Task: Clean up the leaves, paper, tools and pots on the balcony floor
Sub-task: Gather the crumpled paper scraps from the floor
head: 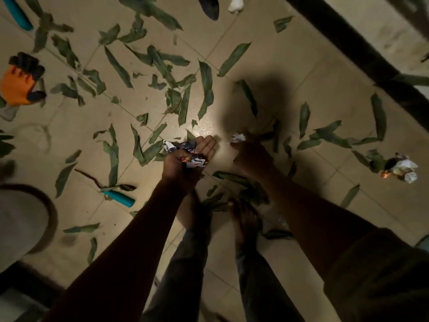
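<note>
Beige floor tiles [290, 94] are strewn with long green leaves [205, 75]. Crumpled printed paper [185, 154], light and springy, is cupped in the left hand [185, 159]; a white paper wad [238, 137] is pinched by the right hand [251, 154]. Another crumpled wad [400, 169] lies far right; whole-fist gathering suits these.

A home balcony: tiled floor [290, 94] strewn with leaves [206, 75], an orange gardening glove [19, 84], a pot's rim [50, 205].

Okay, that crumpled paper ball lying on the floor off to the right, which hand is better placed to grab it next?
The right hand, probably. The crumpled printed paper ball lies on its side. It is at a small white paper scrap, while the left hand cups colourful crumpled wrappers.
</note>
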